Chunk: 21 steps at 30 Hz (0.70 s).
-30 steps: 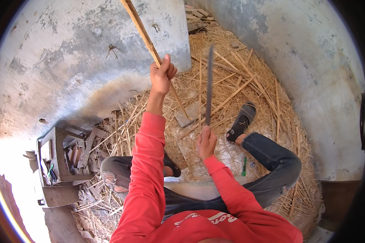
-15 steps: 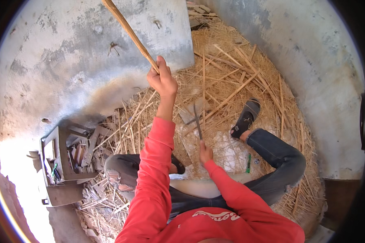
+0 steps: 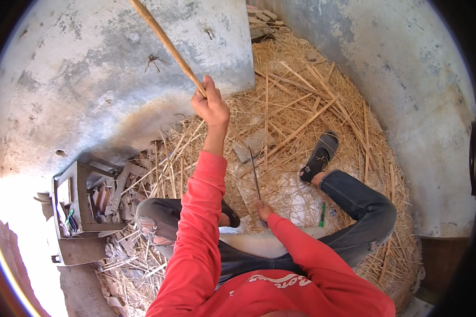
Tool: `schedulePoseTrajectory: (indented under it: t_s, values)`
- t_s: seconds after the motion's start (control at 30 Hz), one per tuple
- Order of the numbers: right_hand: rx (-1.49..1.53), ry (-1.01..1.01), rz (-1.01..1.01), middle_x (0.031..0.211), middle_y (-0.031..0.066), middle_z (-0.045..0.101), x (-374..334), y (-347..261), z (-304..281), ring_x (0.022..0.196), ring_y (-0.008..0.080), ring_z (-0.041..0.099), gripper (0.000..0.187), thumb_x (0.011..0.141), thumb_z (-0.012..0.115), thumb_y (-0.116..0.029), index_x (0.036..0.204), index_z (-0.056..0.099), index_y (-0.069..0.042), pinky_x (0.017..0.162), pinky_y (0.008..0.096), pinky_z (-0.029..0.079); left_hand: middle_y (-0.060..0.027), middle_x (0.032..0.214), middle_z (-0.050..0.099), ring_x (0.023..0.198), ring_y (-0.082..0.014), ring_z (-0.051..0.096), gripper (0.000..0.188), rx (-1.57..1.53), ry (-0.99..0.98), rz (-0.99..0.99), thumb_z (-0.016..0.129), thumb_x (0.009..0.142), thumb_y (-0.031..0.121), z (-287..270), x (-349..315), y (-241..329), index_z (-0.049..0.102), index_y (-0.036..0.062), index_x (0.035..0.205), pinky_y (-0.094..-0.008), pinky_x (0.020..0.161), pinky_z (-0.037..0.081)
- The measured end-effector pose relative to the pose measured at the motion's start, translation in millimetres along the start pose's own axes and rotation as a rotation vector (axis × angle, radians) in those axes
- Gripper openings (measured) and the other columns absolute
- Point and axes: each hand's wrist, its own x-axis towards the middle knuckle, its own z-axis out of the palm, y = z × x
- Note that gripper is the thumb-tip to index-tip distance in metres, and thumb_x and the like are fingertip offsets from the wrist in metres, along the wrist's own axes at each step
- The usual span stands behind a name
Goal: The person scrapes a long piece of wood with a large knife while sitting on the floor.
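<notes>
My left hand [image 3: 211, 108] is closed around a long wooden stick [image 3: 166, 45], held raised and slanting up to the far left. Its upper end runs out of view, and my fist and wrist hide its lower part. Lower and to the right, my right hand [image 3: 264, 210] grips a long, narrow, slightly curved knife [image 3: 255, 177]. The dark blade points away from me, tip below my left wrist. Fingers cover most of its handle. Whether blade and stick touch, I cannot tell.
Straw and split wood strips [image 3: 322, 119] cover the floor between curved grey walls [image 3: 407, 95]. My legs are spread, with a sandaled foot [image 3: 320, 156] at right. A wooden frame [image 3: 79, 198] full of scraps stands left. A green object [image 3: 322, 214] lies by my right leg.
My right hand has drawn back toward me and slightly left, bringing the knife along. My left hand and the stick have shifted only a little.
</notes>
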Motion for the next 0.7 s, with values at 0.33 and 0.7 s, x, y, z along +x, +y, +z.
schedulePoseTrajectory:
  t_s: [0.33,0.7]
  values:
    - [0.158,-0.068,0.209,0.077,0.0076,0.057,-28.2,-66.2,-7.4,0.059,0.0198,0.056,0.058,0.092,0.063,-0.052,0.112,0.06,0.002,0.054,0.0338,0.052,0.0056,0.05,0.026,0.042,-0.0051,0.018,0.047,-0.118,0.016,-0.004,0.052,0.104,0.023,-94.9,13.2,25.9,0.03,0.0155,0.063,-0.027,0.041,0.015]
    - [-0.2,0.06,0.112,0.073,0.0145,0.068,-23.5,-63.0,-55.5,0.058,0.0235,0.063,0.067,0.087,0.064,-0.06,0.093,0.069,0.006,0.059,0.0387,0.05,-0.0118,0.096,0.062,0.094,-0.0217,0.063,0.036,0.496,0.113,-0.175,0.05,0.104,0.036,-244.3,17.2,61.4,0.051,0.0005,0.11,-0.0389,0.081,0.051]
